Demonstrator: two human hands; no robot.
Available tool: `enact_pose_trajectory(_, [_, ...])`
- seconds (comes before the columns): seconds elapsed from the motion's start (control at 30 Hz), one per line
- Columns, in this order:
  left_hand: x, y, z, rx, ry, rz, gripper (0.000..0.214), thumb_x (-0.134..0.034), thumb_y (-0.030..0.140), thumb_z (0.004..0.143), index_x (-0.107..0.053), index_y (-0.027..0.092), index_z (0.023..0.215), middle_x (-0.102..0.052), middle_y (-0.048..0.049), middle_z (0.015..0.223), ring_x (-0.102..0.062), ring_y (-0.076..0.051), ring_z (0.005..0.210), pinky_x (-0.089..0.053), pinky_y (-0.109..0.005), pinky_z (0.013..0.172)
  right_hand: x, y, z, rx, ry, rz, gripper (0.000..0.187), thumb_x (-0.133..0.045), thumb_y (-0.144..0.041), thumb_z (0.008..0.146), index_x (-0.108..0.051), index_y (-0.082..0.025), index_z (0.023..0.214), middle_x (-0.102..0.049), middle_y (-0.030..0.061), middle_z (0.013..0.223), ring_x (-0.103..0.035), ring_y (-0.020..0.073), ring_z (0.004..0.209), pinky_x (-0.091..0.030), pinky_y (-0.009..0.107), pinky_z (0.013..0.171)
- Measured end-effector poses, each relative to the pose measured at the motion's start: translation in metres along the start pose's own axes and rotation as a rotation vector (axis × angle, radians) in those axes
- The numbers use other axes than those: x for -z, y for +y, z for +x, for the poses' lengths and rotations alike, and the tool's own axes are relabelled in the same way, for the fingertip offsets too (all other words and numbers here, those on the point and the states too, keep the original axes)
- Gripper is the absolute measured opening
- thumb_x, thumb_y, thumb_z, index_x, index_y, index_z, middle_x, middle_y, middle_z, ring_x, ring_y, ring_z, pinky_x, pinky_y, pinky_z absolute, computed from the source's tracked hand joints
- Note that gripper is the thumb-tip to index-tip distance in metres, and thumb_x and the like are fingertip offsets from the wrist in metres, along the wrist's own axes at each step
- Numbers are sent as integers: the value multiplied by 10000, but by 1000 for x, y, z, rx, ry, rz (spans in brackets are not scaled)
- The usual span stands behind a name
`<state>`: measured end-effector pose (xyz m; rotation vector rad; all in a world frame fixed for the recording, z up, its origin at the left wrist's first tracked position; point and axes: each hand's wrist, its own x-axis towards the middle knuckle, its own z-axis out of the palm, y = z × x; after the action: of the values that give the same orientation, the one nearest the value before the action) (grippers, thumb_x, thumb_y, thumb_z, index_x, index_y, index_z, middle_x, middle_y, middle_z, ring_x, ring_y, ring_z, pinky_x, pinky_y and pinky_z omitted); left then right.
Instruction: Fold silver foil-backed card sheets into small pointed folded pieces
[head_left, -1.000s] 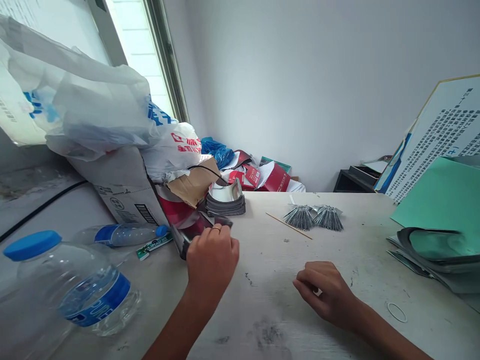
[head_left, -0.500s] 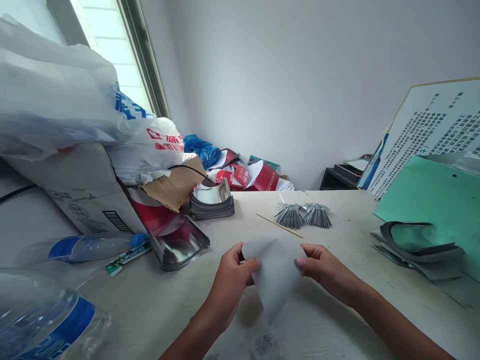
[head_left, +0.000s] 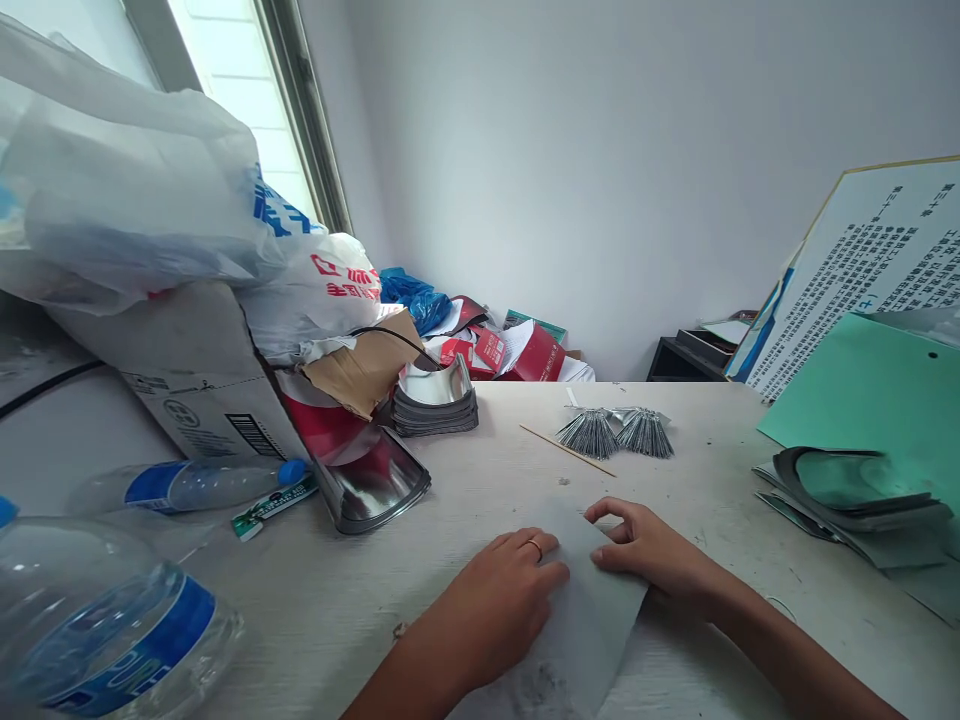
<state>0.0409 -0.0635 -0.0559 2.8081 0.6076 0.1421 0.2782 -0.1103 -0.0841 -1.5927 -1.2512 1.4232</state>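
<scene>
A curved grey sheet [head_left: 581,625] lies flat on the white table [head_left: 465,500] in front of me. My left hand [head_left: 499,600], with a ring on one finger, rests palm down on the sheet with its fingers stretched out. My right hand [head_left: 649,550] lies on the sheet's right edge, fingers bent and pressing it down. A stack of the same kind of shiny curved sheets [head_left: 371,480] leans out of a cardboard box [head_left: 187,380] to the left. Another dark stack [head_left: 435,400] sits behind it.
Two folded silver fans [head_left: 615,432] and a thin wooden stick [head_left: 566,450] lie further back. Plastic water bottles [head_left: 105,620] stand and lie at the left, under white plastic bags [head_left: 150,200]. Green card and grey sheets [head_left: 862,470] sit at the right, with a printed board [head_left: 862,270] behind.
My left hand drew a grey sheet from the stack by the box. Both hands held it up, then lowered it flat onto the table and now press on it.
</scene>
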Motion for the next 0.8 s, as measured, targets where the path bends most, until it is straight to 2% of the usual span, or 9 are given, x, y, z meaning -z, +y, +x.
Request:
enact_pose_trajectory(0.17, [3,4,2,113,-41,74,201,-626,168,863,-642,237,1052,-615,-62,1177,-564,-285,1076,-490,-473,907,6,-2,-1,105,83,124,517,-719,-259,740,-487,-226,1201,-501,-82,699,-458,81,523,-328,180,434])
enact_pose_trajectory(0.3, [2,4,4,166,-30,43,200,-701,241,847,-638,219,1036,-582,-64,1215,-539,-294,1123,-467,-477,945,5,-2,-1,177,59,323,615,-758,-249,739,-426,-242,1256,-566,-46,833,-533,100,645,-386,189,518])
enact_pose_trajectory(0.43, [-2,5,5,147,6,-41,238,-724,246,836,-607,225,1043,-551,-48,1268,-502,-272,1201,-439,-428,1008,-3,-5,-4,237,-103,542,500,-730,-310,810,-410,-248,1191,-531,-55,772,-520,103,581,-393,214,507])
enact_pose_trajectory(0.53, [-4,6,7,172,-2,-52,227,-705,233,836,-601,229,1037,-563,-42,1223,-514,-270,1166,-448,-425,987,-8,-7,-3,373,-141,637,408,-713,-318,835,-448,-254,1138,-552,-29,808,-573,141,681,-455,260,585])
enact_pose_trajectory(0.63, [-6,6,7,172,10,-26,302,-667,186,837,-594,254,1123,-551,-46,1239,-512,-274,1162,-451,-449,982,-10,-3,2,509,-87,510,342,-755,-302,800,-544,-230,1059,-612,23,920,-594,174,824,-500,314,714])
enact_pose_trajectory(0.7, [-7,6,7,158,19,-15,382,-640,169,850,-576,296,1205,-545,-49,1255,-510,-275,1171,-452,-466,984,-9,0,7,559,-45,328,266,-751,-331,807,-610,-200,990,-632,59,973,-601,199,899,-509,350,798])
enact_pose_trajectory(0.8, [-10,6,7,166,11,-4,336,-637,205,871,-606,301,1192,-534,-71,1300,-485,-296,1231,-440,-495,1013,-10,4,11,615,26,17,228,-694,-377,851,-669,-182,967,-663,88,993,-612,227,948,-506,385,875])
